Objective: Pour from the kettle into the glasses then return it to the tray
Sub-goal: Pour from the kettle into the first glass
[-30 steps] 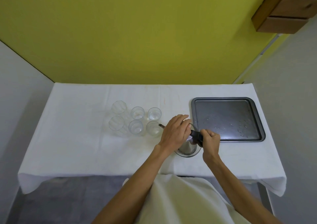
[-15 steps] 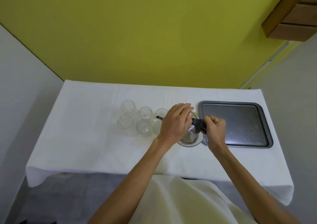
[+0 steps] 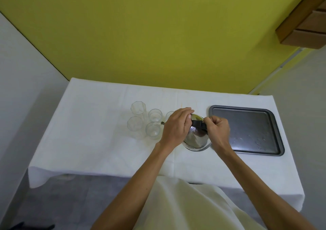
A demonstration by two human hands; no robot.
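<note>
A steel kettle point(image 3: 195, 138) with a black handle is tilted over the white table, its thin spout point(image 3: 162, 123) pointing left at the cluster of clear glasses point(image 3: 153, 127). My right hand point(image 3: 218, 129) is clenched around the black handle. My left hand point(image 3: 176, 125) lies flat over the kettle's top, pressing on the lid, and hides the lid and the nearest glasses. The dark metal tray point(image 3: 264, 117) lies right of the kettle, with only water drops on it.
The white cloth-covered table point(image 3: 88, 124) stands against a yellow wall. A wooden shelf point(image 3: 303, 23) hangs at the upper right. Grey floor shows below the table's front edge, and my pale apron fills the bottom centre.
The kettle and both hands have moved away from me, toward the far row of glasses, still tilted. The camera has also swung, shifting the table in the view.
</note>
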